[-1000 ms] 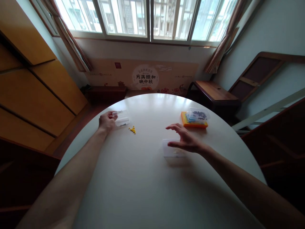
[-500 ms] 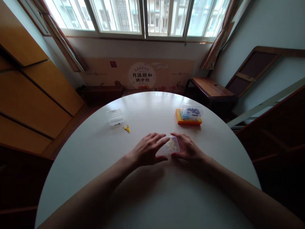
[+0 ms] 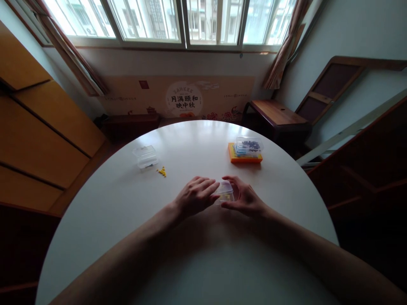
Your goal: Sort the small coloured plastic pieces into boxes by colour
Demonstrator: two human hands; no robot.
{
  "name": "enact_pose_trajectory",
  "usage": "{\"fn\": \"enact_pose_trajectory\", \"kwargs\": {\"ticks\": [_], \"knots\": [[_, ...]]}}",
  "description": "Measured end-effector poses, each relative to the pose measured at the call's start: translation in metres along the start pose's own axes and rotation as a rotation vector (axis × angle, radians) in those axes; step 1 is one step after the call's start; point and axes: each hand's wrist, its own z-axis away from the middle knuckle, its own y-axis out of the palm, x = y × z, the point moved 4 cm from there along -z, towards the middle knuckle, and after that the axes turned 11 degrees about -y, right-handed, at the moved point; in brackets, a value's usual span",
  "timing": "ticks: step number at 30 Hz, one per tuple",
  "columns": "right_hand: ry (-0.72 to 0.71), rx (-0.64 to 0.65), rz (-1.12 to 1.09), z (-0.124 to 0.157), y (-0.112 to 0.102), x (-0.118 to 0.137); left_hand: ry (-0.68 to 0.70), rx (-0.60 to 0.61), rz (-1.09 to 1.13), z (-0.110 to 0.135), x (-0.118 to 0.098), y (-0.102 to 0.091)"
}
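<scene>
A small clear plastic box [image 3: 226, 197] with yellow pieces inside is between my hands, near the middle of the round white table. Its clear lid [image 3: 224, 186] looks tilted up over the base. My right hand [image 3: 243, 197] grips the box's right side, thumb at the near edge and fingers at the far edge. From the left, my left hand [image 3: 197, 195] holds the box with its fingers over the left part, hiding that end. Small yellow pieces [image 3: 162, 171] lie loose beyond my left hand.
An open clear box [image 3: 146, 158] stands at the back left of the white table [image 3: 111, 190]. At the back right, an orange box [image 3: 244, 158] carries a clear box [image 3: 251, 146] of dark pieces. A wooden chair [image 3: 278, 112] stands beyond the table.
The box's lid has tilted up from the base. My left fingers and thumb have drawn closer together at its left side. The whole view has shifted slightly.
</scene>
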Motion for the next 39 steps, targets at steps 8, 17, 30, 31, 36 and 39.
{"fn": "enact_pose_trajectory", "kwargs": {"ticks": [8,17,30,31,36,39], "knots": [[0.003,-0.03,-0.079,-0.002,0.0,-0.005,-0.446,-0.184,0.518,-0.012,0.024,-0.016],[0.044,-0.255,-0.414,-0.024,0.014,-0.002,-0.767,-0.143,1.453,-0.014,0.034,0.0],[0.135,-0.219,-0.812,-0.069,0.068,0.021,-0.589,-0.138,1.603,0.008,0.017,-0.028],[0.164,-0.251,-0.857,-0.072,0.072,0.02,-0.593,-0.161,1.596,0.008,0.019,-0.028],[0.362,-0.495,-0.981,-0.092,0.091,0.0,-0.575,-0.332,1.361,0.004,0.031,-0.031],[0.358,-0.514,-0.904,-0.107,0.098,-0.009,-0.552,-0.443,1.184,0.002,0.034,-0.034]]}}
